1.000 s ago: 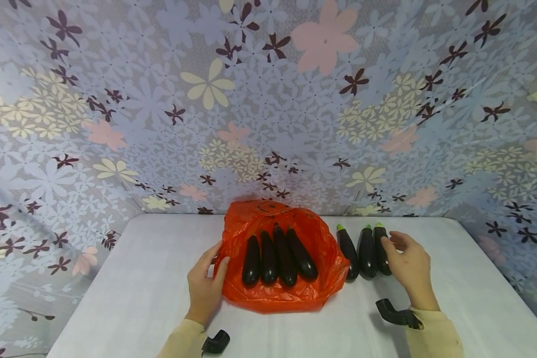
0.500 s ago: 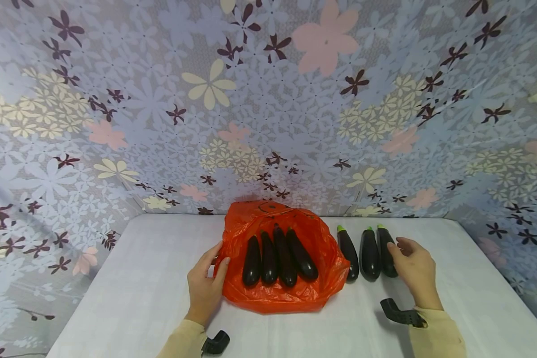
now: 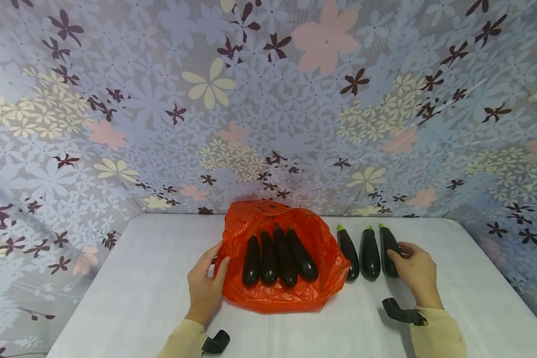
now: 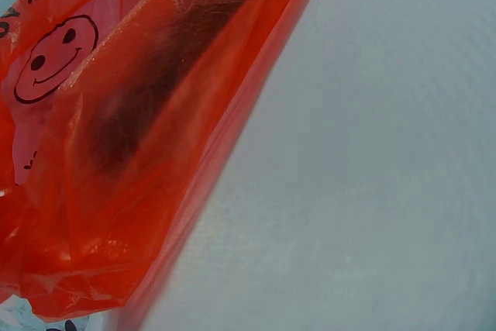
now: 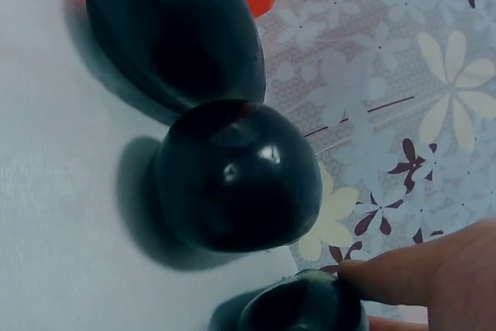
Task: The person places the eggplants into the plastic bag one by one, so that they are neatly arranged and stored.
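A red plastic bag [image 3: 291,302] lies with its mouth towards me, and several dark eggplants [image 3: 269,258] rest side by side in it. At the bag's left edge my left hand [image 3: 204,286] holds the rim between thumb and fingers; that hand is out of sight in the left wrist view. Three more eggplants lie right of the bag, stems pointing away. My right hand [image 3: 417,271] grips the rightmost eggplant [image 3: 388,242], its thumb [image 5: 387,273] on the near side in the right wrist view. The middle eggplant [image 3: 370,254] stands apart from it; the left one [image 3: 347,248] touches the bag's edge.
Everything lies on a white-covered table [image 3: 152,278]. Behind it rises a floral fabric backdrop [image 3: 268,124], close to the table's far edge. Black wrist mounts [image 3: 400,314] stick out from both sleeves.
My right hand has shifted slightly right with the rightmost eggplant, and the middle eggplant has moved a little right too. Gaps between the three have widened. The left hand and bag stay put.
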Demonstrator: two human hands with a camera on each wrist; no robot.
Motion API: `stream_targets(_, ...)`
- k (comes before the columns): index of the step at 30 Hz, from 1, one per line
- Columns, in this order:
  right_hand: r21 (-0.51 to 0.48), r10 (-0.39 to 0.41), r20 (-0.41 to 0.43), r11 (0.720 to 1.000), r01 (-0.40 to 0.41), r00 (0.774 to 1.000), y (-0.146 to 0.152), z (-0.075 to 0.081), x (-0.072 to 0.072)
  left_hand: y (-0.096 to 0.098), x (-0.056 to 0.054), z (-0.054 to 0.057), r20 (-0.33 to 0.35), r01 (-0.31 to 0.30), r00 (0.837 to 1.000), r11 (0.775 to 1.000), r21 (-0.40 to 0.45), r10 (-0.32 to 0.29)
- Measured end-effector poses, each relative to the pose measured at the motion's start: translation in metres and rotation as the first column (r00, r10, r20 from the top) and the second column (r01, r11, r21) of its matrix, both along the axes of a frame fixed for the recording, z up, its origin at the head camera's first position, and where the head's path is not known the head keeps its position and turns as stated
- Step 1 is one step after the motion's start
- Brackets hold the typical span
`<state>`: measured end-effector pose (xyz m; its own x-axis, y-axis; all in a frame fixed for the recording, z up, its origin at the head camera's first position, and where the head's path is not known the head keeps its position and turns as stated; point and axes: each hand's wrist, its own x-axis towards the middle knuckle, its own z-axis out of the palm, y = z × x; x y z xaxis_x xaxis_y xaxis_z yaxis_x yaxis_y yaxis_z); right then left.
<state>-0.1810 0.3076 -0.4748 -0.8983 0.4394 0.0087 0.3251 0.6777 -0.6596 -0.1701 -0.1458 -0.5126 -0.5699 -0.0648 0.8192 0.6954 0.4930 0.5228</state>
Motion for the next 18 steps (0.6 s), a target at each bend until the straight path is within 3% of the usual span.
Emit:
stream_targets(8,-0.061,-0.04,0.087,0.997,0.045,0.995,0.0009,0.0002,-0.0037,-0.0006,0.0008,0.001,0.007,0.011,1.0,1.0,0.006,-0.011)
stream_targets(18,-0.11,-0.039,0.122,0.993,0.053,0.992,0.0015,-0.0009,-0.0046,0.0002,0.0025,0.0049,0.001,0.028,1.0,1.0,0.007,-0.028)
